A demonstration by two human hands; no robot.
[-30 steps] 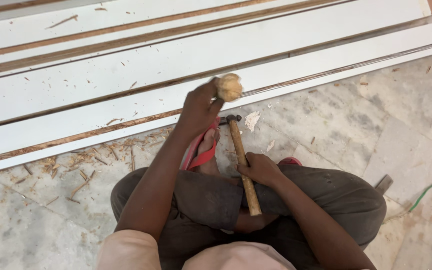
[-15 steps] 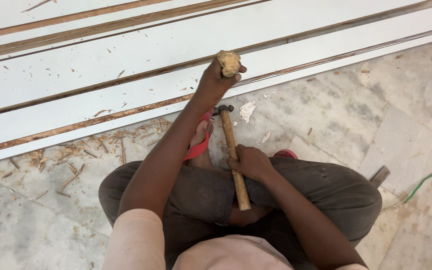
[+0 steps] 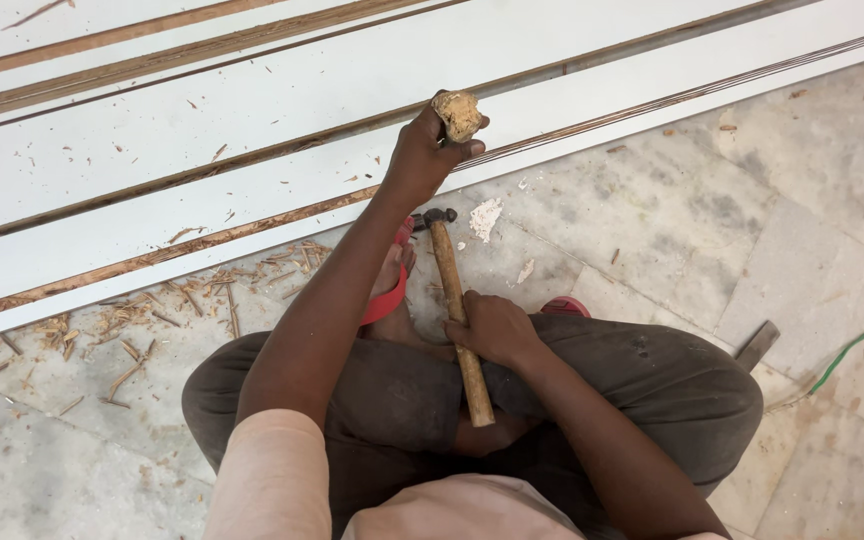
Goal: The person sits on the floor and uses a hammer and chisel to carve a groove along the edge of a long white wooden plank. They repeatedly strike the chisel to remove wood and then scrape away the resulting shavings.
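Compared with the frame half a second earlier, the left hand (image 3: 420, 160) had shifted only slightly, its lump remaining over the lower board edge, while the hammer and right hand had kept their places. In the present frame the left hand was closed around a tan, rough lump (image 3: 458, 114), pinched between thumb and fingers at upper centre of the frame, above the near edge of the white boards (image 3: 252, 110). What the lump was made of could not be told. The right hand (image 3: 493, 327) was closed around the wooden handle of a hammer (image 3: 455, 305) at mid-frame; the handle ran downward across the lap, and the dark metal head lay near the floor just below the left hand. The boards, white with brown grooved edges, ran slantwise across the upper half of the frame. Wood shavings (image 3: 152, 315) lay scattered on the stone floor (image 3: 712, 230) at left, beside the lowest board. A red sandal (image 3: 388, 296) showed on the foot between the left forearm and the hammer. A white chip (image 3: 485, 217) lay on the floor just right of the hammer head. A green cable (image 3: 857, 345) crossed the floor at the right edge.
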